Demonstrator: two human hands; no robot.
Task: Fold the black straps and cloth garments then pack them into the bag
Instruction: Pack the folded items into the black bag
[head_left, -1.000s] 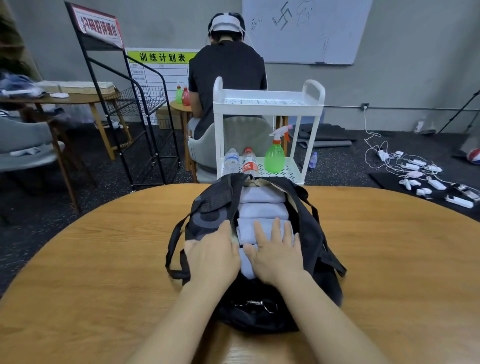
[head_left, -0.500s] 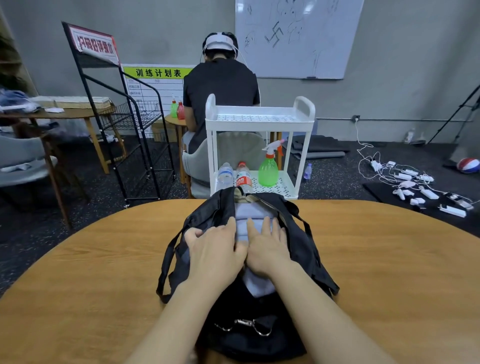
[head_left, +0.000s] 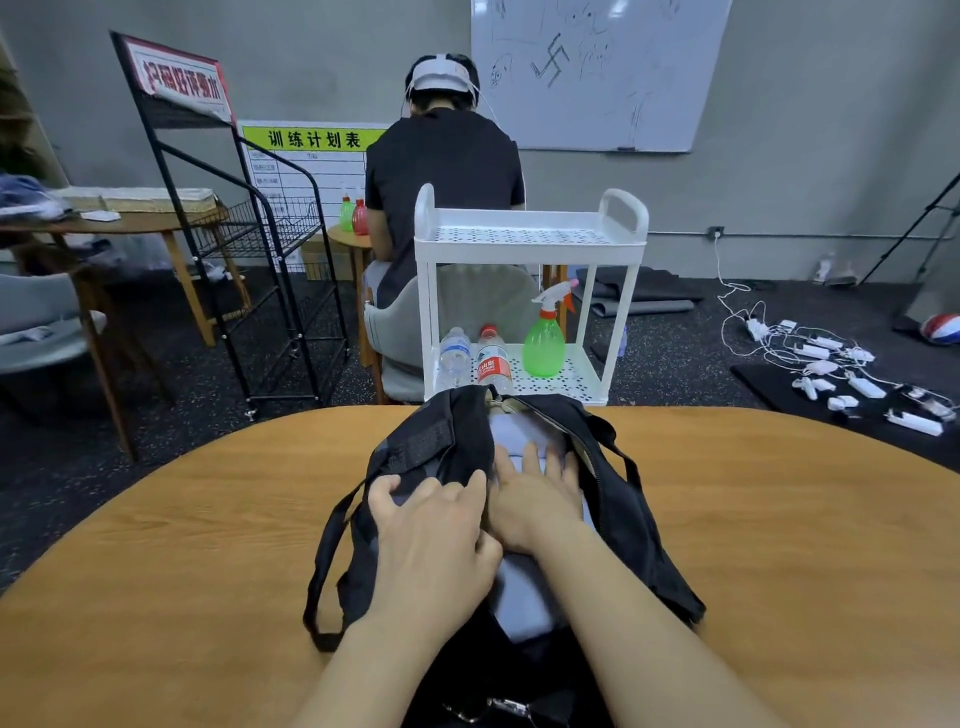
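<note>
While both hands (head_left: 436, 540) (head_left: 535, 499) press flat-fingered, folded cloth (head_left: 524, 597) lies mostly hidden in the bag (head_left: 639, 525).

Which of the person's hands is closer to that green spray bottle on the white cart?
The right hand. It lies flat on the pale folded cloth inside the black bag, more directly below the green spray bottle. The left hand rests lower and farther left, on the bag's left side.
</note>
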